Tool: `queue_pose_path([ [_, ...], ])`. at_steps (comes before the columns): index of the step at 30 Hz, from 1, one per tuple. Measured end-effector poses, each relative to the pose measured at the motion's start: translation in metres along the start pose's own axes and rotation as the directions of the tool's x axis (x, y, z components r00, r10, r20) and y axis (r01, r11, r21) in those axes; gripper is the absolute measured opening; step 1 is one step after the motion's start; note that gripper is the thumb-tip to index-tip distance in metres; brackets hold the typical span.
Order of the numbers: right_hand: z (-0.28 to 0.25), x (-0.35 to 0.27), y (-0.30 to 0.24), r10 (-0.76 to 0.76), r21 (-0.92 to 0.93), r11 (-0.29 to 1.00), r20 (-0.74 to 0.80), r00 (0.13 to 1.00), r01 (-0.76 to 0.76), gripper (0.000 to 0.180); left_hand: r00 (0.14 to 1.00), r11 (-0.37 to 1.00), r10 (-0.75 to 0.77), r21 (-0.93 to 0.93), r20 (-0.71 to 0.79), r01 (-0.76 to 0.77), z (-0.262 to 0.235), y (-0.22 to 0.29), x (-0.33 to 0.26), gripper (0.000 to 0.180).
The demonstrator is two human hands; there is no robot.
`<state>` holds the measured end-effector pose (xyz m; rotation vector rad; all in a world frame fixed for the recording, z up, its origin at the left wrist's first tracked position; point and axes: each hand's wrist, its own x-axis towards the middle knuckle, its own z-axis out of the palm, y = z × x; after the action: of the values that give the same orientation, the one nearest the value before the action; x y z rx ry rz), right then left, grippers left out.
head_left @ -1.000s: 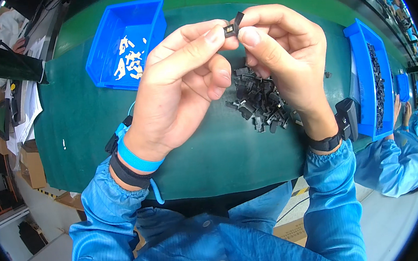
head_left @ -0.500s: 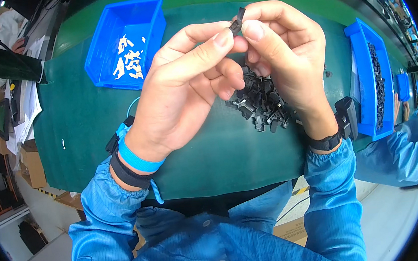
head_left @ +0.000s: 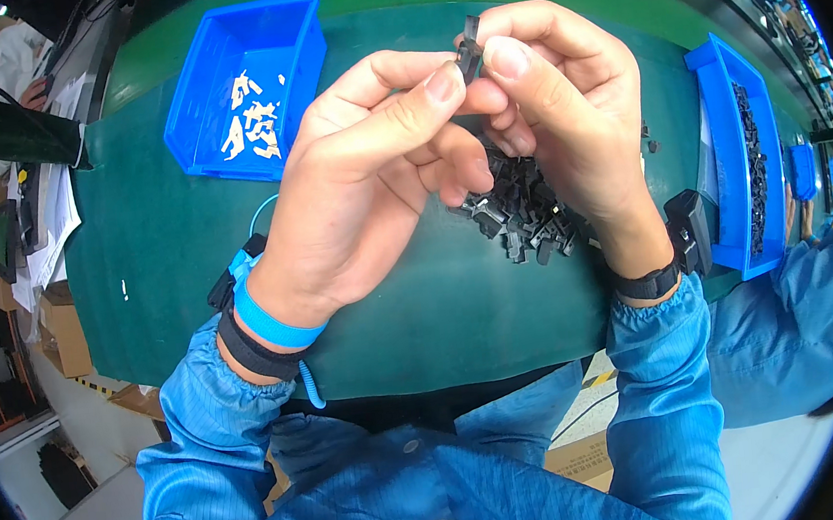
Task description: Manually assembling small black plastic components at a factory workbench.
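A small black plastic part is pinched between my two hands, raised over the far middle of the green table mat. My left hand grips its left side between thumb and forefinger, the other fingers loosely curled. From the other side, the thumb and forefinger of my right hand close on the same part. Its narrow end sticks up above my fingertips; the lower portion is mostly hidden. Beneath my hands lies a heap of similar black plastic parts, partly covered by my right hand.
At the far left stands a blue bin with several white scraps inside. Another blue bin on the right holds black parts. A blue coiled cord hangs from my left wristband. Beside the right bin is a co-worker's blue sleeve.
Both hands have shifted slightly left with the black part, which now stands more upright. The co-worker's sleeve at the right has moved.
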<state>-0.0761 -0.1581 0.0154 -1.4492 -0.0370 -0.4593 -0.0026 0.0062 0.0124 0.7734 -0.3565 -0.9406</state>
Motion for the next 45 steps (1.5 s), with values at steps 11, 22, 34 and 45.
queue_pose_path([
  [11, 0.0, 0.0, 0.0, -0.015, 0.015, 1.0, -0.004, 1.0, 0.015, 0.019, 0.999, 1.0, 0.025, 0.002, 0.042, -0.025, -0.006, -0.004, 0.0, 0.016],
  [22, 0.0, 0.0, 0.003, -0.093, -0.016, 0.996, -0.011, 0.996, 0.093, 0.017, 1.0, 0.998, 0.014, 0.054, -0.005, -0.014, -0.002, -0.004, -0.001, 0.016],
  [34, -0.003, -0.001, -0.002, 0.016, 0.058, 0.998, 0.047, 0.999, -0.018, 0.022, 1.0, 0.998, 0.02, 0.062, -0.019, -0.019, 0.0, -0.003, -0.002, 0.018],
  [45, -0.004, 0.0, -0.003, 0.027, 0.065, 0.997, 0.049, 0.998, -0.031, 0.023, 0.997, 0.999, 0.015, 0.044, -0.075, -0.012, 0.007, -0.001, -0.002, 0.02],
])
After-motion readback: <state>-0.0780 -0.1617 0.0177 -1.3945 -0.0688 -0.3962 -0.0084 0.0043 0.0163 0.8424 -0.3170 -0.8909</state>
